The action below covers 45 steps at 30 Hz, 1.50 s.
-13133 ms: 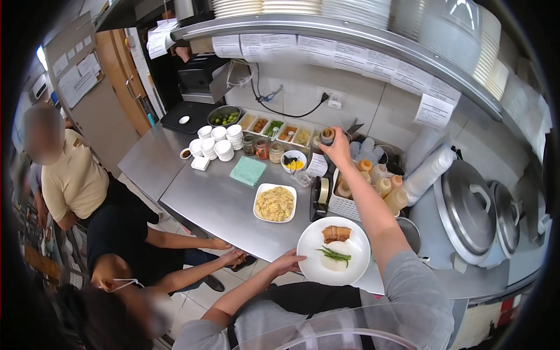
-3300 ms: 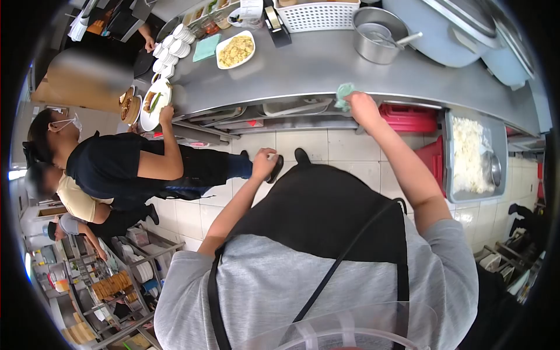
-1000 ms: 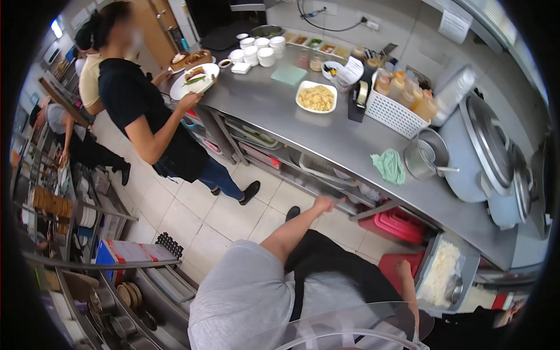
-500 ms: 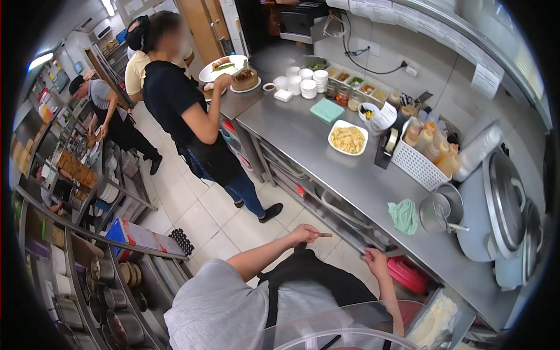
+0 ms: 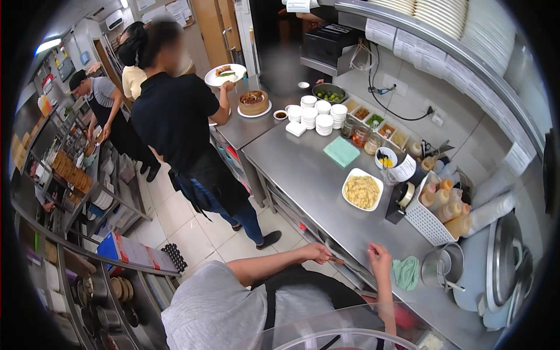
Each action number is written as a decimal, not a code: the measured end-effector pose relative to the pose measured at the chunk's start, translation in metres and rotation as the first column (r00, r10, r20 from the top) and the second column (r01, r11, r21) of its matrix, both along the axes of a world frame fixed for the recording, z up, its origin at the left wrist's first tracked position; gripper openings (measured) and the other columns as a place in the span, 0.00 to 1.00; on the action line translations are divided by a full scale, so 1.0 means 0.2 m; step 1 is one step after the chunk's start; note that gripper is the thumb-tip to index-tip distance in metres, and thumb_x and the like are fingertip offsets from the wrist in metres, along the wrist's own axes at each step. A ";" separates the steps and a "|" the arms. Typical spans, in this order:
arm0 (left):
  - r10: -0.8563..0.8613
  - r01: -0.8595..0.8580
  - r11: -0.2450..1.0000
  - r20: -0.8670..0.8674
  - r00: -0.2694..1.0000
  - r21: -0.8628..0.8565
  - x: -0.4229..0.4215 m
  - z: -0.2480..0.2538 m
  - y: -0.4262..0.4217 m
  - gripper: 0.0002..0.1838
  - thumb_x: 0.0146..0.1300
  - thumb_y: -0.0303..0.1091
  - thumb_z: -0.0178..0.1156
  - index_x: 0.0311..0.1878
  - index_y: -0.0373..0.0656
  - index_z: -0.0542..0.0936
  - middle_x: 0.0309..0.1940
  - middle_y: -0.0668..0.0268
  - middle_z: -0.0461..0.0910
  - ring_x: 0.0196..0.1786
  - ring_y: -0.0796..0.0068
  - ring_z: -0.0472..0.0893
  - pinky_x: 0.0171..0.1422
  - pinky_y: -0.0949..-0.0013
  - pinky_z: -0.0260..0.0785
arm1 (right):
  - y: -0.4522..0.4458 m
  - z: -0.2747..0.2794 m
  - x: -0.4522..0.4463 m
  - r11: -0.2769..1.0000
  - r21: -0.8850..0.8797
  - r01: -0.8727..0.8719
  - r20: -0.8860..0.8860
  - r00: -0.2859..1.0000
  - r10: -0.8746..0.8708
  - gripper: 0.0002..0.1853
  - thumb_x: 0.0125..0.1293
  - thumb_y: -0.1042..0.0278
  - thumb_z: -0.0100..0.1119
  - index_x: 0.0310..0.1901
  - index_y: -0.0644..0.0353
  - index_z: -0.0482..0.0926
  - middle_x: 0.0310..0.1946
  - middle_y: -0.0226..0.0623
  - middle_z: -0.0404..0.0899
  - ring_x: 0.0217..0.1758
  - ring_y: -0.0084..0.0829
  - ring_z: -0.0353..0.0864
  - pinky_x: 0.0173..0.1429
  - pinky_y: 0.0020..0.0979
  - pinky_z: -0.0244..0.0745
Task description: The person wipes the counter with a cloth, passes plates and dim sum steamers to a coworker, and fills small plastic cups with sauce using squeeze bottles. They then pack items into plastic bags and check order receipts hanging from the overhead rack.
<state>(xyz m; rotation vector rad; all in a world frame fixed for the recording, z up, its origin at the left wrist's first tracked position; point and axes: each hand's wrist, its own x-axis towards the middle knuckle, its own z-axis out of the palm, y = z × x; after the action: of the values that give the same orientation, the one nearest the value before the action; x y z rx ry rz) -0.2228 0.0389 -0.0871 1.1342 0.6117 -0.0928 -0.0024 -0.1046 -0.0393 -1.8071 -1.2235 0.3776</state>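
A slim utensil with a brown wooden handle (image 5: 336,260) is held in my left hand (image 5: 315,253), low in front of the counter. Its far end is thin and hard to make out. My right hand (image 5: 380,257) is raised by the counter's front edge, fingers loosely bent, with nothing visible in it. Beside it on the steel counter (image 5: 326,192) lies a crumpled green cloth (image 5: 406,273). Farther along stands a square white bowl of yellow, chopped-looking food (image 5: 362,189). A folded green cloth (image 5: 342,151) lies behind the bowl.
A co-worker in black (image 5: 175,111) stands ahead at the left, holding a white plate (image 5: 226,74) near a bamboo steamer (image 5: 254,102). Stacked white dishes (image 5: 324,123), sauce bottles in a white basket (image 5: 431,219), a metal pot (image 5: 440,265) and large lidded pots (image 5: 501,262) occupy the counter.
My right hand has come up from below the counter to its front edge. My left hand has shifted right and down with the utensil. The view has turned, and the co-worker's plate is lower.
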 end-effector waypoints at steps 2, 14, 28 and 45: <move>-0.008 0.008 1.000 0.004 1.000 -0.001 0.01 0.04 0.10 0.13 0.55 0.29 0.56 0.43 0.35 0.73 0.31 0.66 0.75 0.33 0.79 0.75 0.39 0.76 0.71 | 0.07 0.03 -0.02 1.000 -0.002 0.022 -0.001 1.000 -0.022 0.10 0.51 0.77 0.56 0.38 0.63 0.77 0.29 0.40 0.77 0.30 0.29 0.77 0.37 0.25 0.71; 0.035 -0.071 0.897 0.091 0.995 0.435 0.32 0.20 0.27 0.10 0.49 0.31 0.59 0.33 0.35 0.77 0.22 0.65 0.76 0.24 0.81 0.74 0.28 0.77 0.68 | 0.24 0.16 -0.03 0.994 0.003 -0.107 -0.045 0.993 0.107 0.11 0.54 0.70 0.57 0.39 0.63 0.78 0.30 0.40 0.77 0.34 0.34 0.76 0.40 0.29 0.69; 0.026 -0.096 0.804 0.127 0.992 0.587 0.41 0.17 0.26 0.14 0.50 0.37 0.62 0.35 0.37 0.76 0.28 0.65 0.77 0.32 0.79 0.75 0.39 0.75 0.69 | 0.36 0.02 0.04 0.949 -0.035 -0.312 -0.088 0.947 0.309 0.14 0.49 0.74 0.59 0.40 0.63 0.76 0.26 0.38 0.73 0.29 0.31 0.73 0.35 0.27 0.68; 0.130 -0.181 0.813 0.130 0.983 0.553 0.29 0.13 0.21 0.10 0.50 0.35 0.61 0.33 0.40 0.77 0.24 0.66 0.78 0.26 0.79 0.76 0.32 0.74 0.69 | 0.31 -0.43 0.21 0.967 0.140 0.211 -0.263 0.950 -0.169 0.12 0.55 0.71 0.56 0.40 0.64 0.68 0.30 0.37 0.74 0.31 0.25 0.74 0.38 0.25 0.70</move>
<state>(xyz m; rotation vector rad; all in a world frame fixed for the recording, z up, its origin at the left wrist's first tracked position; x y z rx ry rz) -0.1638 0.0808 -0.0609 1.6476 0.6726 0.3009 0.0387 -0.0433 -0.1257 -1.6596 -0.8710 0.3674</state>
